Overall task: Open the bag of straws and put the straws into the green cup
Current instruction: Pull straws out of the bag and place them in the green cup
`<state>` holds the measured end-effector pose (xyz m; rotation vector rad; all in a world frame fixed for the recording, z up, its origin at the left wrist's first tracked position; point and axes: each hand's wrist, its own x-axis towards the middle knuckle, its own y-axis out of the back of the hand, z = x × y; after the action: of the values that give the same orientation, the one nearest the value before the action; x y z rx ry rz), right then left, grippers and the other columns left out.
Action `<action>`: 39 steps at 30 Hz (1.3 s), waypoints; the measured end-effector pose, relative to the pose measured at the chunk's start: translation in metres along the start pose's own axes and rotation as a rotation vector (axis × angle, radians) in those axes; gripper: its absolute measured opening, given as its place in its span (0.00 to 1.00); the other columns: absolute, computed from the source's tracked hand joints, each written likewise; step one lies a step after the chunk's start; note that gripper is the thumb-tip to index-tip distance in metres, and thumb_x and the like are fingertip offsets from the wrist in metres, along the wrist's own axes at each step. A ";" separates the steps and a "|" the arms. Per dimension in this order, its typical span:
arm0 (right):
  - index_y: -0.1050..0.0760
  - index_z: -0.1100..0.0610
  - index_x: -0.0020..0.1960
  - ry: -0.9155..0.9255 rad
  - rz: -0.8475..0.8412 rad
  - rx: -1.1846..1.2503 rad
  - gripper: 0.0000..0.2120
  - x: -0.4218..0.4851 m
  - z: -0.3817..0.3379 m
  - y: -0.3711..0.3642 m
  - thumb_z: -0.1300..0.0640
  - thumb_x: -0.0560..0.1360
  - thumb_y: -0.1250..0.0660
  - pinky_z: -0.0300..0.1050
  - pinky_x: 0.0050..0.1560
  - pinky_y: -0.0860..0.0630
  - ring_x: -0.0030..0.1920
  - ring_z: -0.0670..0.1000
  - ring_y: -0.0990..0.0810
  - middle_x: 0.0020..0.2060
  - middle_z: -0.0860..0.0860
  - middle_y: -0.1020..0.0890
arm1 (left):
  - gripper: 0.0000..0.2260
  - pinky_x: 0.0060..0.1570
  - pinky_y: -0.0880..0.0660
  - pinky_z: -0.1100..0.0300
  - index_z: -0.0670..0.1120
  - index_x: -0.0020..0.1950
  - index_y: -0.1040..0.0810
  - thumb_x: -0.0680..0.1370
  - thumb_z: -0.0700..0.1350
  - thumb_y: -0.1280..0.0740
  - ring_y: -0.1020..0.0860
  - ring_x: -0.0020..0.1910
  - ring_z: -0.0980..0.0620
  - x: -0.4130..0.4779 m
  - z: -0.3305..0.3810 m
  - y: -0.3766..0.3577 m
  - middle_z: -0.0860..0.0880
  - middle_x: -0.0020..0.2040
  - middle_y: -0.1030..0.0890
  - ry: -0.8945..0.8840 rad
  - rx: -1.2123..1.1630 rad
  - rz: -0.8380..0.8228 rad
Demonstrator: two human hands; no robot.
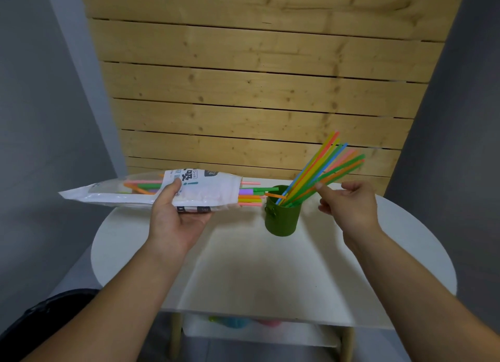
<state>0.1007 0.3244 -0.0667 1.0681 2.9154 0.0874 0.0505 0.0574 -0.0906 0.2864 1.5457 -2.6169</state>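
My left hand [176, 218] holds the white straw bag [113, 192] flat above the left of the table, its open end facing right. Several coloured straw ends [250, 198] stick out of that opening. The green cup [282, 217] stands upright just right of the bag's mouth. A bunch of straws [324, 166] leans out of the cup toward the upper right. My right hand [349, 202] is right of the cup, thumb and forefinger touching a green straw of that bunch, the other fingers spread.
The round white table [243, 267] has a lower shelf [259, 332] with blurred coloured objects on it. A wooden slat wall [257, 91] rises directly behind the table. Grey walls stand on both sides.
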 end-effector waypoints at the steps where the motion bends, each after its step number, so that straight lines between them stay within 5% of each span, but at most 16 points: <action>1: 0.32 0.59 0.54 -0.052 -0.018 -0.032 0.22 -0.004 0.000 0.002 0.53 0.70 0.22 0.53 0.45 0.18 0.35 0.53 0.19 0.41 0.54 0.23 | 0.16 0.58 0.22 0.35 0.44 0.67 0.23 0.79 0.43 0.31 0.16 0.58 0.39 0.000 0.000 0.000 0.41 0.60 0.15 0.001 0.002 -0.002; 4: 0.28 0.60 0.43 -0.273 -0.247 -0.172 0.18 -0.020 0.003 0.007 0.48 0.72 0.25 0.47 0.35 0.21 0.31 0.55 0.22 0.37 0.58 0.23 | 0.16 0.56 0.21 0.35 0.45 0.66 0.23 0.79 0.43 0.31 0.16 0.56 0.39 -0.002 0.001 -0.001 0.42 0.58 0.14 0.001 0.008 0.001; 8: 0.22 0.61 0.52 -0.313 -0.469 0.061 0.17 -0.042 0.004 -0.009 0.45 0.77 0.32 0.43 0.31 0.23 0.31 0.51 0.23 0.40 0.57 0.22 | 0.16 0.55 0.20 0.36 0.45 0.66 0.23 0.79 0.43 0.30 0.15 0.56 0.40 -0.006 0.000 -0.004 0.42 0.57 0.14 0.009 0.019 0.003; 14: 0.21 0.58 0.51 -0.235 -0.491 0.244 0.12 -0.050 -0.007 -0.037 0.49 0.77 0.31 0.41 0.33 0.31 0.33 0.48 0.29 0.40 0.55 0.26 | 0.14 0.56 0.20 0.39 0.45 0.65 0.22 0.79 0.43 0.30 0.15 0.55 0.41 -0.013 -0.010 -0.009 0.42 0.58 0.14 0.028 0.051 -0.024; 20: 0.18 0.63 0.51 -0.187 -0.430 0.179 0.07 -0.043 -0.001 -0.043 0.60 0.76 0.29 0.39 0.33 0.26 0.31 0.48 0.27 0.33 0.55 0.23 | 0.08 0.62 0.23 0.39 0.45 0.57 0.20 0.79 0.43 0.31 0.15 0.54 0.43 -0.015 -0.013 -0.009 0.43 0.57 0.14 0.044 0.085 -0.022; 35: 0.21 0.61 0.49 -0.096 -0.446 0.189 0.05 -0.026 -0.002 -0.014 0.59 0.78 0.32 0.41 0.33 0.27 0.30 0.48 0.25 0.37 0.56 0.20 | 0.16 0.59 0.22 0.39 0.44 0.66 0.22 0.79 0.42 0.31 0.16 0.57 0.42 -0.014 -0.006 -0.009 0.42 0.60 0.15 0.042 0.050 -0.003; 39: 0.22 0.62 0.56 -0.085 -0.447 0.191 0.15 -0.030 -0.002 -0.016 0.50 0.77 0.31 0.43 0.32 0.26 0.31 0.50 0.24 0.39 0.57 0.20 | 0.14 0.54 0.20 0.38 0.44 0.64 0.22 0.79 0.42 0.30 0.14 0.53 0.42 -0.015 -0.005 -0.011 0.42 0.57 0.14 0.043 0.026 0.014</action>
<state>0.1133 0.2928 -0.0651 0.3967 3.0452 -0.2458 0.0640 0.0667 -0.0804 0.3563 1.5176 -2.6389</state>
